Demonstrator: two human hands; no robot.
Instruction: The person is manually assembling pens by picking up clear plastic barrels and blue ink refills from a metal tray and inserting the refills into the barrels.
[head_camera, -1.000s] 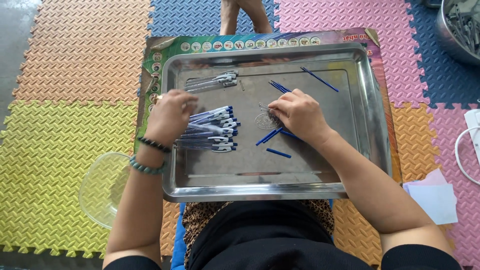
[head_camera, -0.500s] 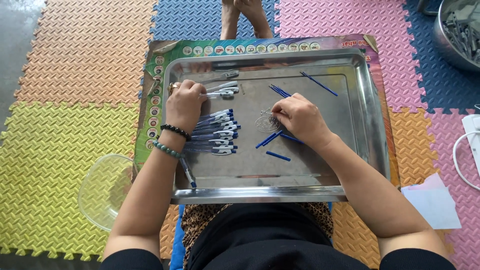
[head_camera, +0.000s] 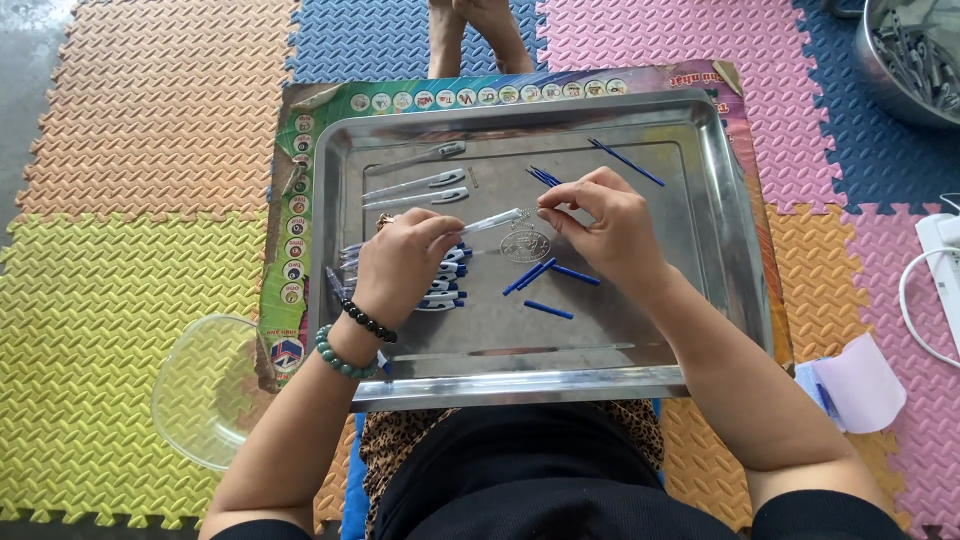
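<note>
— What's hard to see?

— The pile of blue-and-white pens (head_camera: 445, 285) lies half hidden under the left hand (head_camera: 400, 262); a steel bowl (head_camera: 915, 55) is cut off top right.

— And the hands?

— Both pinch one clear pen barrel (head_camera: 490, 222) — left hand mid-barrel, right hand (head_camera: 605, 225) at its tip — just above the shiny metal tray (head_camera: 700, 300). Thin blue refills (head_camera: 550, 275) lie loose beside them.

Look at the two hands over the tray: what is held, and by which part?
A clear pen barrel: left hand pinches its near end, right hand its tip.
</note>
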